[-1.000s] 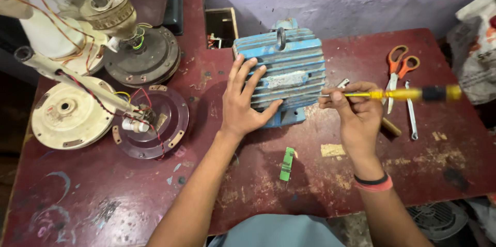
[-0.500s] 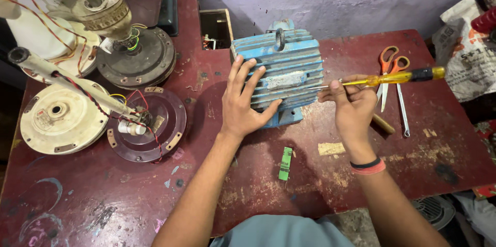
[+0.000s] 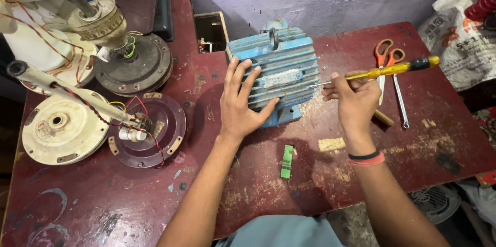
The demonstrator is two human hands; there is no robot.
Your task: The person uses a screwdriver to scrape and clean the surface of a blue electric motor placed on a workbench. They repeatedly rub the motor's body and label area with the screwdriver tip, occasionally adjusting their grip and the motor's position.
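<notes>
Here, in the head view, the left hand lies flat and spread against the near left side of the blue motor, fingers wide open and gripping nothing, only steadying it. The motor sits toward the back middle of the red table, its ribbed casing whole and a lifting ring upright on top. The right hand is closed around the yellow screwdriver, whose thin tip points left and comes just to the motor's right edge, beside a pale plate on the casing. By the look of it the work on the motor is at an early stage: no cover is off and no loose screws show near it. Scissors and a spanner lie past the right hand; a small green piece lies on the table in front. To the left sit opened fan parts with wires. Whether the tip sits in a screw head cannot be made out, and the motor's far end is hidden by its own body.
</notes>
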